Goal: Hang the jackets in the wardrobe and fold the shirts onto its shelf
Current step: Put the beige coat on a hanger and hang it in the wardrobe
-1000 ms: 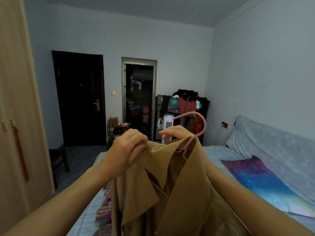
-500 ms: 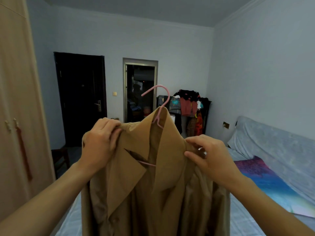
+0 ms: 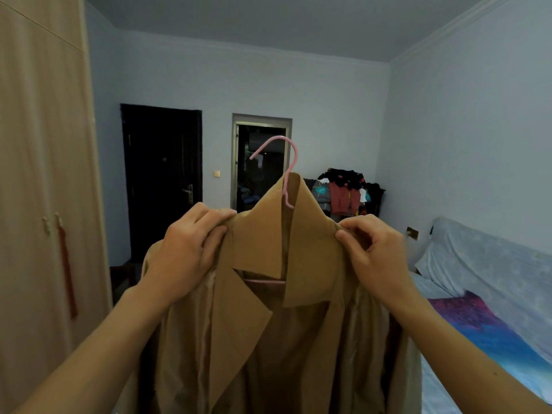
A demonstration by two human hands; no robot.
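Left hand: the left hand (image 3: pixel 191 249) grips the left shoulder of the jacket (image 3: pixel 260 339); its fingers are curled over the top of the cloth, and the thumb lies on the front side.
Right hand: the right hand (image 3: pixel 373 252) pinches the right shoulder of the jacket; thumb and fingers are bent and closed on a fold of cloth just beside the collar.
Jacket: light brown, with wide lapels. It is held up in the air between the two hands, with the open front toward the camera, and the lining shows at both sides.
Hanger: the pink hanger (image 3: pixel 295 156) is inside the jacket. Its hook stands upright out of the collar, and a short piece of its bar shows under the left lapel.
Wardrobe: the wardrobe (image 3: pixel 38 174) is left of the jacket, with its light wooden doors closed. A red tassel (image 3: pixel 67 273) hangs at the door handles.
Bed: the bed (image 3: pixel 433 294) is right of the jacket and lower, with a pale blue sheet. A purple and blue blanket (image 3: pixel 484 333) lies on it.
Dark door: the door (image 3: pixel 161 180) is behind the jacket to the left, in the far wall, and it is closed.
Doorway: the open doorway (image 3: pixel 261 174) is straight behind the hook. The room beyond is dark, and I cannot tell well what is in it.
Pile of clothes: the pile of clothes (image 3: pixel 343 186) is behind the jacket to the right, in the far corner. The pieces are black, red and grey.
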